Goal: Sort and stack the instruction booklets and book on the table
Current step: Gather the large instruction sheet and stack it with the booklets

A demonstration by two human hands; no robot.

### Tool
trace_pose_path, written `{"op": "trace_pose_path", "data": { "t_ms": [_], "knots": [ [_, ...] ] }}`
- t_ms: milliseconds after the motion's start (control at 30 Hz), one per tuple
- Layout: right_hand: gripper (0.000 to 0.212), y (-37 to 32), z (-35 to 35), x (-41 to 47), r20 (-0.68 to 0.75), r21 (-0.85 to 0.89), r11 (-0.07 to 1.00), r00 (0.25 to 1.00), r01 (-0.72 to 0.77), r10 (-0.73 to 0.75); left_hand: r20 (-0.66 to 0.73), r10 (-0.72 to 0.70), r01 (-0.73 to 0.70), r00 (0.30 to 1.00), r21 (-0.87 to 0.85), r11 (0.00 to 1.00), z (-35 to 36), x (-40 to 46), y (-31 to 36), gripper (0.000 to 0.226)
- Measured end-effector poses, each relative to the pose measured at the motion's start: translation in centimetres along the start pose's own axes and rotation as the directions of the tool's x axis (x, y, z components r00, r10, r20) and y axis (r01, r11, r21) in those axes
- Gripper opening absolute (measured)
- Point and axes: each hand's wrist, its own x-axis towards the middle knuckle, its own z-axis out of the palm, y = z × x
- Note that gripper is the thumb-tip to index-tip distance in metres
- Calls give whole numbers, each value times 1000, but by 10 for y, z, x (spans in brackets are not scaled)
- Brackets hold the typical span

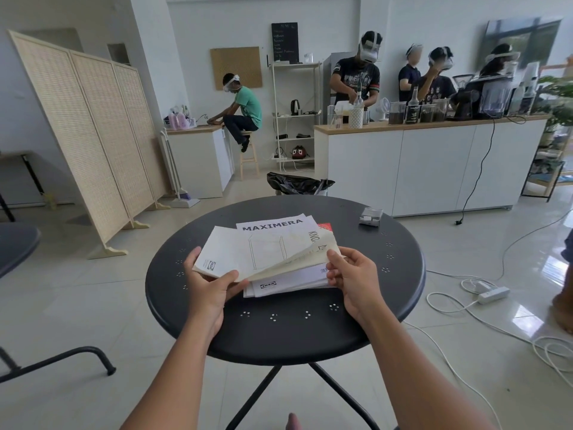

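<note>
A loose pile of white instruction booklets lies on the round black table [279, 333]. The top booklet [229, 252] is lifted at its near edge, and my left hand [210, 280] grips its lower left corner. Under it lies a booklet printed MAXIMERA [273, 226]. My right hand [350, 274] pinches the raised right edge of a cream booklet [313, 254]. A white booklet with a logo [288, 282] lies flat at the bottom of the pile. Only a red corner of a book [325, 226] shows at the far right of the pile.
A small grey box [370, 216] sits at the table's far right. A black bin bag [297, 183] stands behind the table. White cables and a power strip [493, 294] lie on the floor at right. A second dark table [15, 243] is at left. People work at the far counter [434, 125].
</note>
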Motion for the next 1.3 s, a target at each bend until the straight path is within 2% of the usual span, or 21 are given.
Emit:
{"op": "trace_pose_path", "data": {
  "t_ms": [67,200,300,367,433,500,567,667,800,867,967,1067,1167,1300],
  "knots": [
    [29,0,0,0,-1,-3,1000,1000,5,-5,15,21,-22,1000,58,998,1,-2,0,73],
    [24,-1,2,0,-43,25,1000,999,12,-11,-57,11,-2,998,161,987,2,-4,0,26],
    [33,-3,4,0,-62,38,999,998,24,-22,-105,54,-20,993,297,955,3,-4,-2,6],
    [40,-1,4,1,-56,-3,1000,998,31,-31,-99,79,-36,992,378,925,2,-5,-4,4],
    [37,1,5,1,-85,-91,994,994,55,-62,-130,106,-46,986,400,915,2,-6,-4,8],
    [31,2,5,-1,-168,-260,959,972,117,-164,-183,151,-65,971,410,910,1,-7,-2,15],
    [28,2,5,-4,-231,-462,870,924,172,-306,-193,206,-95,959,468,879,3,-11,-1,20],
    [32,3,5,-8,-196,-652,739,904,169,-379,-72,294,-178,953,654,735,9,-19,1,23],
    [42,4,8,-8,-70,-786,605,955,125,-288,249,302,-374,920,787,492,15,-24,-2,33],
    [40,6,9,-7,-48,-821,558,959,123,-281,411,287,-498,865,772,395,16,-25,-6,36],
    [31,9,9,-5,-46,-856,506,959,106,-279,613,292,-678,735,682,275,16,-27,-13,42],
    [29,8,10,-5,-63,-855,507,951,104,-301,699,195,-726,688,660,195,15,-30,-15,57],
    [32,4,12,-7,-91,-841,534,952,84,-293,699,78,-702,710,696,154,18,-34,-12,65],
    [34,5,12,-6,-114,-848,528,959,42,-258,700,23,-700,714,712,57,30,-47,-11,70]
  ]
}}
